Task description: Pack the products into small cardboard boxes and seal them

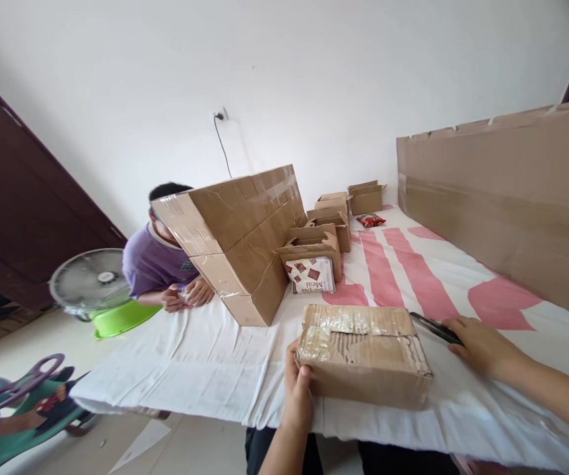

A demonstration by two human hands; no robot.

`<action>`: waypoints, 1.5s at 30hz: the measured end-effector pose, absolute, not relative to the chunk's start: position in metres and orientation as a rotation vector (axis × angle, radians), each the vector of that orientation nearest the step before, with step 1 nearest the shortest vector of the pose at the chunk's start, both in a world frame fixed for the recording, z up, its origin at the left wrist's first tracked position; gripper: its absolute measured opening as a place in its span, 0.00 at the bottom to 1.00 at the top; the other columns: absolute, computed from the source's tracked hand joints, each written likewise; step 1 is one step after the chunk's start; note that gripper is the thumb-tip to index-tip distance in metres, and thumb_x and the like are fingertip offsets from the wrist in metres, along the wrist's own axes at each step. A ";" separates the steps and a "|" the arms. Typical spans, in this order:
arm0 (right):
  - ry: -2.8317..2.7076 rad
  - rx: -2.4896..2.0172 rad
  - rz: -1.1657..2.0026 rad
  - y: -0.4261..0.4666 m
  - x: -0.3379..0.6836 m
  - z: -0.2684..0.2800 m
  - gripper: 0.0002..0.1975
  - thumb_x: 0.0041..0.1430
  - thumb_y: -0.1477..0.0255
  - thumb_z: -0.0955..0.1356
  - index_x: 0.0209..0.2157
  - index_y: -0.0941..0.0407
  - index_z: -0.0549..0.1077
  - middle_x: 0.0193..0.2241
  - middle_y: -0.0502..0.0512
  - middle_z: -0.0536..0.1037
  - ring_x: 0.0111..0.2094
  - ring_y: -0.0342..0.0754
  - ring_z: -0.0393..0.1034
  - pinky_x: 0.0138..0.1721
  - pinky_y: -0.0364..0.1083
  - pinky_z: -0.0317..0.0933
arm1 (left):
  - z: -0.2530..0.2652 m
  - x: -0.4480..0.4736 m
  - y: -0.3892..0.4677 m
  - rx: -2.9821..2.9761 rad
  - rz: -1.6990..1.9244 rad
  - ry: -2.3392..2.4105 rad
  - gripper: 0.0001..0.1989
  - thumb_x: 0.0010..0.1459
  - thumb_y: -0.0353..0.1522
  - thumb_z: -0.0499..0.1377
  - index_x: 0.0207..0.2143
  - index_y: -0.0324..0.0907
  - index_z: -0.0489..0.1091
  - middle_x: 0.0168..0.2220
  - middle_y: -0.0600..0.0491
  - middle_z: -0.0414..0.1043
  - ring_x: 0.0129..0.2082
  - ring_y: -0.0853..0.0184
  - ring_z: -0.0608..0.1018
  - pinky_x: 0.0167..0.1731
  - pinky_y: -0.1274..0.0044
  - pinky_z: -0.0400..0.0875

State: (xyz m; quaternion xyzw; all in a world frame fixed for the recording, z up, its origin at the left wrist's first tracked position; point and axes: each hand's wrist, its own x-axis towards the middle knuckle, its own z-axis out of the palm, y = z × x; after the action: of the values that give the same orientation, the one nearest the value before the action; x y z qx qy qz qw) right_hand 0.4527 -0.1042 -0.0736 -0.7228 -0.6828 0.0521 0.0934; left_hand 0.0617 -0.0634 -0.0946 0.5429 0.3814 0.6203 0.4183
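A taped cardboard box (364, 382) lies in front of me at the table's near edge, its top torn and showing corrugation. My left hand (298, 392) grips its left end, thumb on the front side and fingers around the corner. In my right hand (475, 343) is a dark utility knife (435, 328), pointing left, with its tip close to the box's back right corner. Whether the tip touches the cardboard, I cannot tell. Behind the box, a printed card reading "Meal" (311, 275) leans on an open small carton (331, 245).
Stacked taped boxes (255, 237) form a wall on the left, with a person in purple (153, 264) behind it. More open cartons (366, 198) and a red packet (371, 220) stand farther back. A tall cardboard panel (502, 191) borders the right. A fan (91, 277) stands at left.
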 end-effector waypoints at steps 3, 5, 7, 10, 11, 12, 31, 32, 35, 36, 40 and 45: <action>-1.976 -2.114 0.138 -0.101 0.457 -0.075 0.19 0.55 0.73 0.63 0.49 0.58 0.71 0.46 0.65 0.75 0.45 0.59 0.73 0.44 0.52 0.66 | -0.090 0.065 -0.065 1.477 1.474 0.806 0.38 0.46 0.58 0.60 0.52 0.42 0.65 0.61 0.43 0.58 0.64 0.45 0.57 0.61 0.61 0.53; -1.900 -2.066 0.025 -0.093 0.454 -0.060 0.19 0.58 0.73 0.62 0.51 0.57 0.70 0.45 0.64 0.74 0.41 0.58 0.74 0.37 0.51 0.67 | -0.089 0.066 -0.065 1.513 1.366 0.736 0.41 0.42 0.59 0.63 0.52 0.42 0.64 0.61 0.42 0.57 0.64 0.43 0.55 0.61 0.59 0.54; -1.855 -1.926 -0.139 -0.085 0.442 -0.032 0.19 0.61 0.71 0.60 0.53 0.56 0.68 0.45 0.64 0.73 0.39 0.57 0.74 0.34 0.51 0.67 | -0.089 0.066 -0.065 1.522 1.233 0.671 0.45 0.41 0.58 0.65 0.55 0.43 0.60 0.60 0.40 0.58 0.62 0.42 0.59 0.59 0.57 0.57; -1.957 -1.530 -0.361 -0.078 0.409 0.017 0.20 0.60 0.77 0.61 0.53 0.55 0.70 0.46 0.61 0.73 0.43 0.55 0.72 0.41 0.51 0.66 | -0.090 0.066 -0.065 1.532 1.129 0.636 0.54 0.39 0.55 0.68 0.62 0.44 0.50 0.63 0.39 0.55 0.63 0.42 0.58 0.61 0.56 0.53; -2.022 -1.381 -0.435 -0.078 0.394 0.032 0.20 0.59 0.79 0.61 0.52 0.55 0.70 0.46 0.60 0.74 0.45 0.54 0.71 0.45 0.52 0.64 | -0.089 0.067 -0.065 1.529 1.116 0.641 0.56 0.38 0.54 0.69 0.64 0.44 0.47 0.64 0.39 0.53 0.64 0.43 0.57 0.62 0.56 0.51; -2.076 -1.260 -0.504 -0.079 0.379 0.044 0.21 0.59 0.81 0.60 0.52 0.54 0.71 0.46 0.59 0.75 0.45 0.54 0.70 0.47 0.53 0.61 | -0.088 0.068 -0.066 1.522 1.106 0.647 0.58 0.37 0.54 0.69 0.65 0.43 0.46 0.64 0.38 0.52 0.65 0.43 0.56 0.63 0.57 0.48; -2.332 -0.834 -0.927 -0.087 0.310 0.069 0.15 0.64 0.81 0.60 0.43 0.54 0.75 0.42 0.54 0.78 0.40 0.49 0.67 0.53 0.57 0.49 | -0.088 0.069 -0.066 1.545 1.083 0.597 0.58 0.42 0.52 0.68 0.67 0.43 0.42 0.67 0.38 0.48 0.66 0.44 0.54 0.63 0.54 0.48; -2.332 -0.840 -0.922 -0.088 0.310 0.068 0.15 0.64 0.81 0.60 0.44 0.55 0.74 0.41 0.54 0.78 0.40 0.49 0.66 0.52 0.56 0.50 | -0.088 0.069 -0.066 1.544 1.084 0.592 0.57 0.42 0.52 0.68 0.67 0.43 0.42 0.67 0.38 0.48 0.66 0.44 0.55 0.63 0.54 0.49; -2.331 -0.859 -0.918 -0.089 0.309 0.065 0.15 0.65 0.81 0.60 0.45 0.55 0.75 0.41 0.54 0.78 0.40 0.50 0.66 0.50 0.55 0.52 | -0.090 0.069 -0.065 1.536 1.109 0.615 0.57 0.42 0.51 0.69 0.67 0.43 0.43 0.66 0.37 0.50 0.65 0.42 0.55 0.62 0.54 0.51; -2.333 -0.866 -0.917 -0.090 0.309 0.064 0.15 0.65 0.80 0.60 0.45 0.55 0.74 0.41 0.55 0.78 0.40 0.50 0.66 0.49 0.55 0.52 | -0.090 0.069 -0.065 1.534 1.114 0.621 0.57 0.42 0.51 0.69 0.67 0.42 0.44 0.66 0.37 0.51 0.65 0.42 0.55 0.62 0.53 0.51; -2.349 -0.883 -0.927 -0.092 0.309 0.065 0.15 0.64 0.80 0.60 0.45 0.55 0.74 0.39 0.55 0.78 0.39 0.51 0.66 0.46 0.54 0.53 | -0.088 0.069 -0.066 1.538 1.094 0.605 0.57 0.42 0.51 0.69 0.67 0.43 0.43 0.66 0.38 0.51 0.65 0.44 0.56 0.62 0.55 0.52; -2.390 -0.849 -0.955 -0.093 0.315 0.068 0.14 0.63 0.81 0.61 0.43 0.55 0.75 0.38 0.55 0.78 0.38 0.50 0.66 0.47 0.55 0.51 | -0.081 0.072 -0.068 1.543 1.113 0.636 0.58 0.40 0.53 0.68 0.66 0.41 0.45 0.65 0.38 0.52 0.64 0.45 0.58 0.63 0.57 0.50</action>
State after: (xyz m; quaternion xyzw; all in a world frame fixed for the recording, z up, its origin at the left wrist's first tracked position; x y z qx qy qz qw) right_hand 0.3151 -0.0929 0.0680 -0.3061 -0.8614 -0.3442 0.2142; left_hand 0.0720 -0.0679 -0.0810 0.6486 0.2672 0.4677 0.5378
